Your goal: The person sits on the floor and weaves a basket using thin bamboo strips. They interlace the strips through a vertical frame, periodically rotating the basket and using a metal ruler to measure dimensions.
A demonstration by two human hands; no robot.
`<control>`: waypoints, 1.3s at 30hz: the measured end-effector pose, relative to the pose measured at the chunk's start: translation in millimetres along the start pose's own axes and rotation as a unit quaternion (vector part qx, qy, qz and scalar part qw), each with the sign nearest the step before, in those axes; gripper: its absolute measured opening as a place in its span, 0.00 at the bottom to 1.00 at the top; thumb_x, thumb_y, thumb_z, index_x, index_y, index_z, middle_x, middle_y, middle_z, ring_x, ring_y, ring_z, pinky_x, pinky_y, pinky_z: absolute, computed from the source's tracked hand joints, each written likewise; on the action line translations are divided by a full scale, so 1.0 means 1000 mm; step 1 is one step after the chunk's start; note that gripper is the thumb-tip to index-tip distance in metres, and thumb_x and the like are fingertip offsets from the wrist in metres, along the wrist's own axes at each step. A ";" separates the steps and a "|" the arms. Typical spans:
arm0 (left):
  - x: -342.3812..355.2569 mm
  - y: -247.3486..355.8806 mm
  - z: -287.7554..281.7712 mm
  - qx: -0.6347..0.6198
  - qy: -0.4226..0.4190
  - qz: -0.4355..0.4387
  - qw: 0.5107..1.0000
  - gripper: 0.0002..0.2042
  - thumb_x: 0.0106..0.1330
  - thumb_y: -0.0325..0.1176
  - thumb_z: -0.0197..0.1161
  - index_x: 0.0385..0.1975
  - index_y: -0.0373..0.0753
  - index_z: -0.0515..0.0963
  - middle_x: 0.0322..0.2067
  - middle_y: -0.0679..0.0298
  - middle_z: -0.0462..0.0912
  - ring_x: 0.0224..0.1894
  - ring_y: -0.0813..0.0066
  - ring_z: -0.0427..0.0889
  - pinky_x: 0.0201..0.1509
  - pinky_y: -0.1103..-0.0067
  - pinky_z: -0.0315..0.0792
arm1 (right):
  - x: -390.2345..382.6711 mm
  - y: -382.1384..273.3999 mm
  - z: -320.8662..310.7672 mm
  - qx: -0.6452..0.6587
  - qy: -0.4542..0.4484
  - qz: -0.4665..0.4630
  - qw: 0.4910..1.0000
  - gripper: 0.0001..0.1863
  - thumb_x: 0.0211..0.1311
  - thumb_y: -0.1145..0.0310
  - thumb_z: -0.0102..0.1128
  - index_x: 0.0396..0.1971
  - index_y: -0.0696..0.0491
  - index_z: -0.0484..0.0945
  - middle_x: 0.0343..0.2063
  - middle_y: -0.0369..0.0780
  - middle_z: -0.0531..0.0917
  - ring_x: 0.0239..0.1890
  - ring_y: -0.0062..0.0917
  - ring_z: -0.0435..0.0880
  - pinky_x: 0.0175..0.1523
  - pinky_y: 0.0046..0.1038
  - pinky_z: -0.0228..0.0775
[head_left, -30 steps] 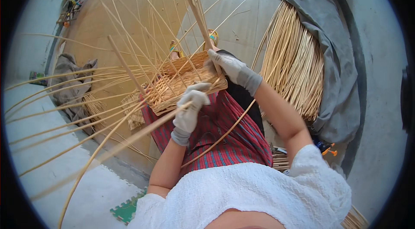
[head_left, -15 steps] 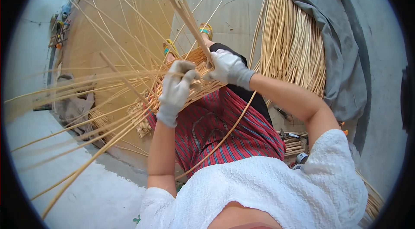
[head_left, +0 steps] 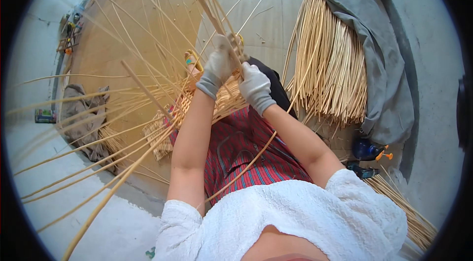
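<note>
Probable step: weaving the basket [head_left: 229,94]. Left hand [head_left: 220,61], fingers clamped on far-right stake [head_left: 208,12]; right hand [head_left: 256,86], finger closure unclear. Next likely requires: steady stake.

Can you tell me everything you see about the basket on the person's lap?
The basket looks woven from thin, pale tan rods in close rows. It rests on the red striped cloth over the lap. Long loose rods fan out from it, so it looks unfinished. A thick stick rises at its right end, where the gloved left hand and right hand are. The arms and hands hide much of it, so its whole shape is unclear.
</note>
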State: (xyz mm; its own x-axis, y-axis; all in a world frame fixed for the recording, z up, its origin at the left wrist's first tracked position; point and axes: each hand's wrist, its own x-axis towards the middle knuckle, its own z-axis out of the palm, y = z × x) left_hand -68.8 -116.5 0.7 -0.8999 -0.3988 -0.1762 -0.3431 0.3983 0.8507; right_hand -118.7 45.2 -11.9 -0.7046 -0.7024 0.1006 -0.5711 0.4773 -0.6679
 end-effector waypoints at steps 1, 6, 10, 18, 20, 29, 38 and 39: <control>-0.004 -0.009 -0.002 0.304 -0.040 -0.037 0.951 0.27 0.77 0.41 0.58 0.71 0.36 0.62 0.61 0.50 0.75 0.62 0.58 0.77 0.68 0.67 0.70 | -0.001 -0.003 0.006 -0.009 -0.020 0.008 1.000 0.10 0.60 0.68 0.64 0.40 0.51 0.76 0.35 0.51 0.82 0.39 0.49 0.85 0.43 0.48 0.78; -0.173 0.066 0.079 -0.070 0.081 0.035 0.994 0.26 0.71 0.45 0.65 0.63 0.36 0.72 0.53 0.44 0.80 0.59 0.56 0.81 0.61 0.68 0.75 | 0.012 0.009 -0.009 -0.021 -0.043 0.016 0.999 0.14 0.59 0.66 0.64 0.45 0.50 0.77 0.39 0.51 0.85 0.42 0.48 0.87 0.45 0.46 0.81; -0.268 0.072 0.101 0.102 -0.193 -0.053 0.974 0.26 0.71 0.49 0.63 0.60 0.37 0.74 0.51 0.45 0.81 0.55 0.50 0.82 0.59 0.65 0.76 | 0.010 0.007 -0.002 -0.043 -0.046 0.022 0.998 0.15 0.61 0.65 0.66 0.47 0.50 0.77 0.38 0.50 0.85 0.42 0.47 0.87 0.46 0.46 0.80; -0.283 0.039 0.093 0.256 0.079 -0.046 0.962 0.08 0.71 0.40 0.60 0.38 0.43 0.81 0.33 0.57 0.84 0.38 0.54 0.84 0.43 0.62 0.77 | 0.009 -0.006 -0.011 -0.001 -0.051 0.078 0.996 0.26 0.59 0.68 0.66 0.57 0.49 0.69 0.43 0.52 0.86 0.44 0.49 0.87 0.49 0.46 0.79; -0.276 0.038 0.083 0.287 0.138 -0.041 0.947 0.07 0.71 0.39 0.60 0.38 0.45 0.82 0.32 0.58 0.84 0.37 0.54 0.84 0.42 0.62 0.76 | 0.000 -0.006 -0.015 0.033 0.005 0.046 0.998 0.30 0.58 0.71 0.67 0.61 0.46 0.68 0.39 0.51 0.86 0.38 0.47 0.88 0.46 0.43 0.79; -0.260 0.047 0.075 0.140 0.217 0.124 0.958 0.15 0.62 0.26 0.65 0.49 0.43 0.84 0.29 0.63 0.84 0.33 0.63 0.84 0.39 0.70 0.78 | -0.131 -0.023 -0.076 0.416 -0.175 -0.014 0.892 0.10 0.73 0.69 0.61 0.45 0.59 0.80 0.34 0.37 0.85 0.37 0.16 0.83 0.41 0.19 0.75; -0.262 0.002 0.034 0.154 0.205 0.116 0.960 0.08 0.66 0.37 0.67 0.41 0.43 0.82 0.28 0.60 0.83 0.32 0.55 0.82 0.39 0.66 0.74 | -0.102 -0.055 -0.169 0.398 -0.137 -0.176 0.890 0.06 0.67 0.81 0.64 0.41 0.58 0.78 0.39 0.40 0.86 0.41 0.23 0.86 0.48 0.23 0.78; -0.261 -0.001 0.035 0.157 0.201 0.091 0.963 0.09 0.67 0.38 0.67 0.41 0.43 0.82 0.28 0.59 0.83 0.32 0.54 0.82 0.39 0.66 0.74 | -0.103 -0.050 -0.164 0.405 -0.140 -0.144 0.892 0.06 0.67 0.81 0.64 0.41 0.57 0.78 0.39 0.40 0.86 0.41 0.24 0.86 0.48 0.23 0.78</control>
State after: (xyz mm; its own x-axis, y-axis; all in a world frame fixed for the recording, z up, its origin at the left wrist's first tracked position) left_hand 156.8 15.6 28.1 -0.7978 -0.5607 0.2215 -0.3098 0.6965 0.6472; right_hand -86.5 180.5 131.6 -0.3792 -0.8931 0.2420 -0.1407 -0.2029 -0.9690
